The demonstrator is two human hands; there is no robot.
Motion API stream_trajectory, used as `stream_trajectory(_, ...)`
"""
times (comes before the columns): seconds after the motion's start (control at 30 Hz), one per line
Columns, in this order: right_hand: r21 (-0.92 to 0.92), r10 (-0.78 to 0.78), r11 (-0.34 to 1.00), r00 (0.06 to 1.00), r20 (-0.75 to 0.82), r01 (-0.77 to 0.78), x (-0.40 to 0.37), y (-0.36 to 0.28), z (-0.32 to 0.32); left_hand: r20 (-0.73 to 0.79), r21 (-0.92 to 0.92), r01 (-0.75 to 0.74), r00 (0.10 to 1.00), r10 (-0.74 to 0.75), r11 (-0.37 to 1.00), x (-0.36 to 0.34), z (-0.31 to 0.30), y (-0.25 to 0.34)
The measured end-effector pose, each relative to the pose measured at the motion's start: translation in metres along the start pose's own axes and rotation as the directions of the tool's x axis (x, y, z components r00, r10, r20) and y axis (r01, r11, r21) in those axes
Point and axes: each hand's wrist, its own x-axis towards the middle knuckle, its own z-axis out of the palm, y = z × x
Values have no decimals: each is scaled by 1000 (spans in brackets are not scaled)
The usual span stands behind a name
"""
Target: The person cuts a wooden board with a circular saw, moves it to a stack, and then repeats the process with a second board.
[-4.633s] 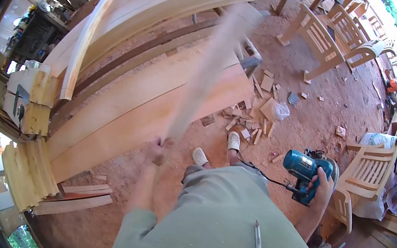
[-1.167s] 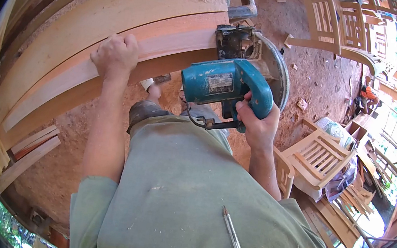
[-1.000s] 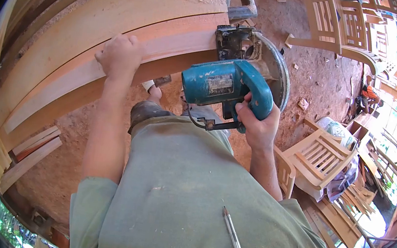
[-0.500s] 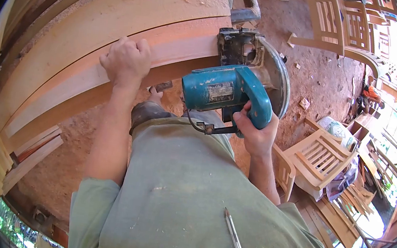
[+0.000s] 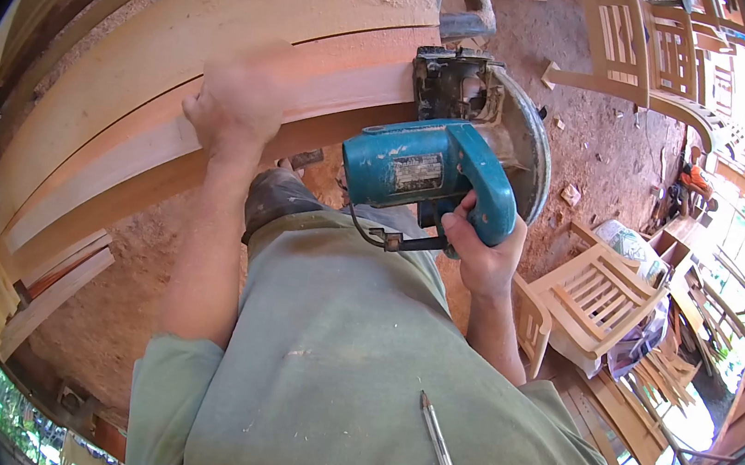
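My right hand (image 5: 485, 246) is wrapped round the rear handle of a teal circular saw (image 5: 409, 164). The saw's base sits at the right end of a pale wooden plank (image 5: 343, 91), and its round guard faces right. Over the same plank is my left hand (image 5: 237, 104), its fingers smeared by motion, so I cannot make out whether they are closed or touch the wood. A dark line runs along the board between the plank and the wide board (image 5: 184, 24) behind it. The blade itself is hidden.
Wooden chairs (image 5: 619, 44) stand at the upper right, and a slatted chair (image 5: 592, 297) is at right. Long boards (image 5: 58, 296) lie at the lower left. A hammer (image 5: 307, 158) shows below the plank. A pen (image 5: 443, 450) hangs on the green shirt.
My left hand was a sharp, closed fist on the plank and is now blurred, its knuckles slightly higher. The saw and right hand look almost the same, shifted slightly with the view.
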Motion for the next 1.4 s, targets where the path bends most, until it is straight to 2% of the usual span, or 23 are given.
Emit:
stream_trajectory(0.23,41,42,998,999,8,-42,2,-6,-1,-27,-1,-5,1000,5,1000,0,2,0)
stream_trajectory(0.8,13,0,1000,999,44,-1,4,-7,0,11,-17,20,1000,-20,1000,0,-1,0)
stream_trajectory(1.4,43,-19,999,995,98,15,8,-2,-4,-31,-9,-45,999,45,999,-2,2,-3)
